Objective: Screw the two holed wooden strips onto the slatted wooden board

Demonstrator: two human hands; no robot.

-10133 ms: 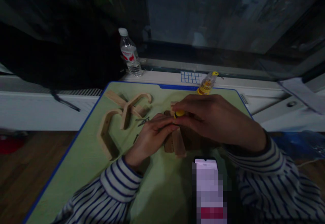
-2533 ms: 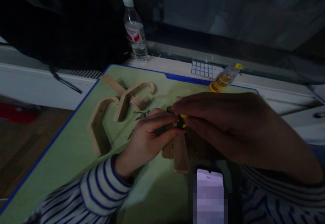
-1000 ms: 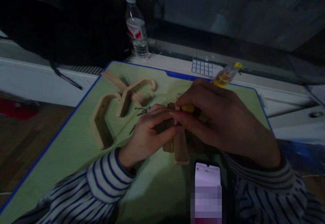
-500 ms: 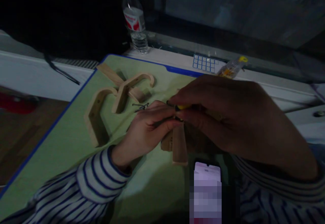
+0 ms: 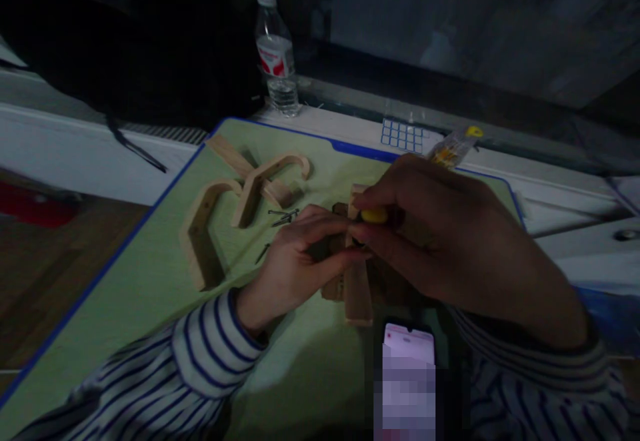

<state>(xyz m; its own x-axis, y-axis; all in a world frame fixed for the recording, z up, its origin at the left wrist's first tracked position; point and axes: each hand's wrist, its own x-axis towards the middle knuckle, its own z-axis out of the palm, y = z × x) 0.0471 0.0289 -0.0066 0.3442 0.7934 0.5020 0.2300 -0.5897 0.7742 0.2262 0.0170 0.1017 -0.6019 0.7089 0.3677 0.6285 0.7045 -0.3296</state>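
Two bare hands in striped sleeves meet over a pale green tabletop with a blue rim (image 5: 295, 374); the right hand (image 5: 450, 248) is drawn narrow, thumb and fingers pinching a small tool with a rounded yellow handle (image 5: 375, 215), whose tip is hidden; the left hand (image 5: 297, 254) reaches in from the other side, its thumb against a straight, pale wooden slat (image 5: 358, 301) and its fingers near the yellow handle; whether it grips anything, I cannot tell.

The slat lies lengthwise under both hands, just beyond a dark phone with a lit screen (image 5: 409, 336), and crosses a flat brown piece (image 5: 332, 288); much of this brown piece is covered by the hands and in shadow.

Several slim metal screws (image 5: 283, 217) lie in a loose cluster beside the left hand; one separate metal screw (image 5: 263, 253) lies nearer the wrist; farther left rests an angular, pale wooden hook (image 5: 199, 234), and next to it a second pale wooden hook (image 5: 244, 206) overlaps a flat, pale wooden strip (image 5: 226, 152); behind the table, a clear plastic bottle with a white cap (image 5: 277, 54) stands upright on the white sill (image 5: 345, 124).
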